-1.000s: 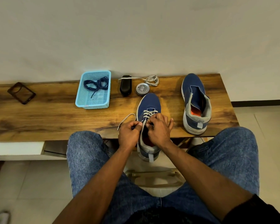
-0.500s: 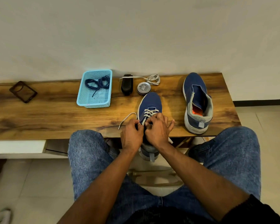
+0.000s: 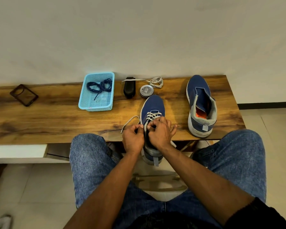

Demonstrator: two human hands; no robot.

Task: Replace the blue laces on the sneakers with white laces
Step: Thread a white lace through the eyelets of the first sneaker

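Basket point(image 3: 96, 105): light blue, on the tabletop point(image 3: 40, 119), holding tangled blue laces point(image 3: 99, 85).
Hands: left hand point(image 3: 133, 138) and right hand point(image 3: 160, 132) each pinch the white lace point(image 3: 153, 115) on the near sneaker point(image 3: 153, 104).
Second sneaker point(image 3: 201, 103): unlaced, at right.

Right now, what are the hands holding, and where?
Both hold the white lace of the near sneaker: left hand pinches its loose end, right hand the stretch by the upper eyelets.

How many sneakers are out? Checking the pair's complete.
2: one blue mesh sneaker at the wooden bench's front edge being laced, another blue sneaker unlaced to its right.
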